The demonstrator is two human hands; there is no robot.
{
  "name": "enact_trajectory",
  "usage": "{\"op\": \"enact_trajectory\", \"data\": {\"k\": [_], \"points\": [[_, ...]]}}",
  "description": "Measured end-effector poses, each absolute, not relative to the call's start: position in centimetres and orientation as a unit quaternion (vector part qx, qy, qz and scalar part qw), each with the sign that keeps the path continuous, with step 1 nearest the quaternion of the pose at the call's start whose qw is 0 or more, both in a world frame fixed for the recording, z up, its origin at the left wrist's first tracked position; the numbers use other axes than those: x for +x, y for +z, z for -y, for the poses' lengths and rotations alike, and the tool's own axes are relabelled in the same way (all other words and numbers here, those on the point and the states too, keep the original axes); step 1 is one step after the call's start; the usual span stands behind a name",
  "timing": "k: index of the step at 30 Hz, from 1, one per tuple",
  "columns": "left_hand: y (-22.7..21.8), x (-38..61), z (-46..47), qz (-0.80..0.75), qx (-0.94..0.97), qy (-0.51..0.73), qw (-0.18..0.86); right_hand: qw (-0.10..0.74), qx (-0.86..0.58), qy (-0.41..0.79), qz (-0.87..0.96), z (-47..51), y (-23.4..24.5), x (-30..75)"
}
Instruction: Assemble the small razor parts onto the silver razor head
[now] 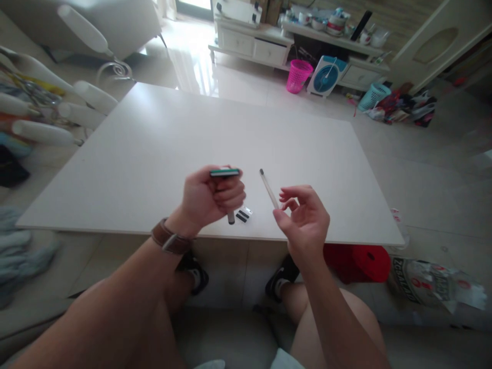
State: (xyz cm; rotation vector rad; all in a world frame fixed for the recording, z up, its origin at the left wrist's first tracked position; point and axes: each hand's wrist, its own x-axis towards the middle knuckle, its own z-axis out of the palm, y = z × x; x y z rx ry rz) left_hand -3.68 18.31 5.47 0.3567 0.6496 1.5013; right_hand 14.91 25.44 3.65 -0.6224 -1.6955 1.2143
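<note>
My left hand (211, 195) is closed in a fist around a small T-shaped tool. Its flat green-and-black head (225, 173) sticks out above the fingers, and a pale handle end with a dark tip (231, 218) shows below. Beside that fist, a small clear packet with black strips (244, 214) lies on the white table (184, 128). My right hand (305, 215) has its fingers loosely curled and apart from the thumb. A slim, clear pen-like stick with a dark tip (268, 187) slants away from the thumb tip; whether the thumb touches it, I cannot tell.
White chair parts (86, 97) crowd the table's left side. Beyond the far edge stand a pink basket (299, 76), a blue-and-white fan (326, 76) and a cluttered white cabinet (246, 46). A red object (365, 264) and a printed bag (434, 284) sit at the lower right.
</note>
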Motion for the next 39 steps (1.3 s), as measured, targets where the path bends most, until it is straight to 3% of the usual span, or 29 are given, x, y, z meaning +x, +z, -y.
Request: {"op": "enact_trajectory", "data": {"k": [3,12,14,16,20,28,39], "points": [[6.4,-6.3,-17.9,-0.282,0.117,0.719,0.624,0.462,-0.332,0.493,0.659,-26.2,3.0,14.9],[6.5,-5.4,-18.1,-0.295,0.074,0.702,0.644,0.362,-0.432,0.436,0.701,-27.4,1.2,13.5],[6.5,-5.3,-18.2,-0.3,0.079,0.7,0.643,0.287,-0.432,0.408,0.751,-27.5,0.2,13.2],[6.5,-5.3,-18.2,-0.301,0.086,0.7,0.642,0.154,-0.414,0.371,0.817,-27.5,-1.3,12.9],[6.3,-5.5,-18.1,-0.293,0.08,0.702,0.644,0.082,-0.402,0.339,0.847,-27.0,-4.6,12.2],[6.1,-5.5,-17.9,-0.27,0.078,0.697,0.659,0.03,-0.399,0.29,0.87,-26.3,-7.1,11.1],[6.1,-5.6,-17.6,-0.253,0.095,0.695,0.667,0.023,-0.419,0.292,0.859,-26.5,-8.2,10.7]]}}
